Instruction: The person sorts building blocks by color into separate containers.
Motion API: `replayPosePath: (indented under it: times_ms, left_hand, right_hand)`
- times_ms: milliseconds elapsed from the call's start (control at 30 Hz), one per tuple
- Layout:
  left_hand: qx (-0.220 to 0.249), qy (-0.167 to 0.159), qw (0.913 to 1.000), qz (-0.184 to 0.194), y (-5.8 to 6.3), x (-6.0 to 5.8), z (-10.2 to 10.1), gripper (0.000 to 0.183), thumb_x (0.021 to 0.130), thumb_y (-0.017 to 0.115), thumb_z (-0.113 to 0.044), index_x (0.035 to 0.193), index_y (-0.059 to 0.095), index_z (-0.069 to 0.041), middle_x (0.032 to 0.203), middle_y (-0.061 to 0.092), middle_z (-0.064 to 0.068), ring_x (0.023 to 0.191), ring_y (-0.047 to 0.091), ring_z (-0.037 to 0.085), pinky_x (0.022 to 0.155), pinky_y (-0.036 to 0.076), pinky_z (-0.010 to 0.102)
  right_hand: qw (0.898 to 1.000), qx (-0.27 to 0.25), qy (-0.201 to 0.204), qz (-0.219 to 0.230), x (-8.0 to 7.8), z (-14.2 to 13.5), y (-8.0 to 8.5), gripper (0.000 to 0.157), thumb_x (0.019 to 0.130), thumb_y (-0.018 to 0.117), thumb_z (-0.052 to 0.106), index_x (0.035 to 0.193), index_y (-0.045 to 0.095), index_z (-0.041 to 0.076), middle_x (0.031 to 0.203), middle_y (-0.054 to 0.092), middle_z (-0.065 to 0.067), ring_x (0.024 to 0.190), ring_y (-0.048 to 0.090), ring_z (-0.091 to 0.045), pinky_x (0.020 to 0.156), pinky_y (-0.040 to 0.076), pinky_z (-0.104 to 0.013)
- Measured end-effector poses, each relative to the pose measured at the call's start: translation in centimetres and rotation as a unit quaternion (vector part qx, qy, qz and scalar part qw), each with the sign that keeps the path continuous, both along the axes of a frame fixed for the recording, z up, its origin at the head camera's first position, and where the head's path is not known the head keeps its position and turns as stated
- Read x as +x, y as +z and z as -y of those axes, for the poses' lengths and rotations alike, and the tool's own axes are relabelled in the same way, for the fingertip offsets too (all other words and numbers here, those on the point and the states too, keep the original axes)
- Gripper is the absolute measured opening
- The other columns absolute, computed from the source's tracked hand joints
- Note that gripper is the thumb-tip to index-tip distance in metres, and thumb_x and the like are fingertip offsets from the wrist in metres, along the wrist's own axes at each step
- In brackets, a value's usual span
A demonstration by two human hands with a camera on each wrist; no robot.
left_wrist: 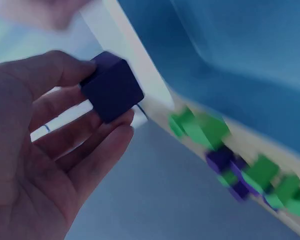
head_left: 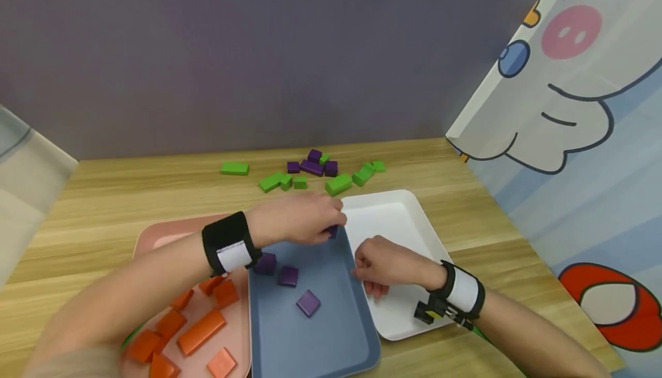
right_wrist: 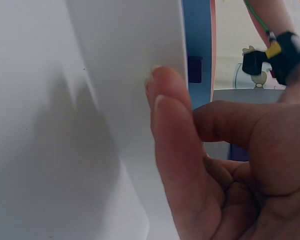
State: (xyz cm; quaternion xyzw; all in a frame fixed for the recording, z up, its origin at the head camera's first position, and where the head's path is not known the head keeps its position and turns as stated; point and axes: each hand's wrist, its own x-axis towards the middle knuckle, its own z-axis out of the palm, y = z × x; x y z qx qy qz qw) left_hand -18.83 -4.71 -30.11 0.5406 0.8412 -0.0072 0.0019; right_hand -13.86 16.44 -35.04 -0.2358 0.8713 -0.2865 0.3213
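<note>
My left hand [head_left: 302, 217] reaches over the far right part of the blue tray [head_left: 341, 332]. It pinches a purple cube [left_wrist: 112, 90] between thumb and fingers, and the head view shows only a sliver of that cube under the fingertips. Three more purple blocks, one a cube [head_left: 308, 303], lie in the blue tray below my wrist. Over the left rim of the white tray [head_left: 385, 211] is my right hand [head_left: 385, 263], its fingers loosely bent and nothing visible in them. Its fingertips [right_wrist: 170, 85] overlap that rim in the right wrist view.
Left of the blue tray stands a pink tray [head_left: 170, 228] with several orange blocks [head_left: 201, 332], partly behind my left forearm. Green blocks [head_left: 338, 184] and purple blocks [head_left: 312, 167] are scattered along the back of the wooden table [head_left: 103, 211], before a grey panel [head_left: 233, 68].
</note>
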Motion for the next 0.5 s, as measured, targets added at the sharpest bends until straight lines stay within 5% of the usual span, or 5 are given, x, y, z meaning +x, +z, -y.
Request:
replayPosePath:
  times_ms: [233, 500]
  left_hand:
    - [-0.040, -0.073, 0.9959, 0.035, -1.4, 4.0, -1.0, 0.017, 0.080, 0.070, -0.014, 0.095, 0.070, -0.021, 0.082, 0.058, -0.009, 0.068, 0.049, 0.006, 0.066, 0.043, 0.023]
    - [-0.049, -0.117, 0.9909, 0.045, -3.0, 6.0, -1.3, 0.017, 0.076, 0.073, -0.013, 0.087, 0.070, -0.024, 0.076, 0.062, -0.011, 0.061, 0.049, 0.002, 0.055, 0.040, 0.018]
  right_hand:
    - [1.000, 0.004, -0.005, 0.002, 0.2, -0.2, 0.1, 0.025, 0.091, 0.056, 0.012, 0.067, 0.058, 0.005, 0.056, 0.064, -0.004, 0.045, 0.063, -0.019, 0.044, 0.051, -0.032]
    - [1.000, 0.009, -0.010, 0.009, 0.3, -0.5, -0.1, 0.026, 0.092, 0.055, 0.013, 0.067, 0.058, 0.005, 0.056, 0.064, -0.004, 0.045, 0.062, -0.018, 0.044, 0.051, -0.033]
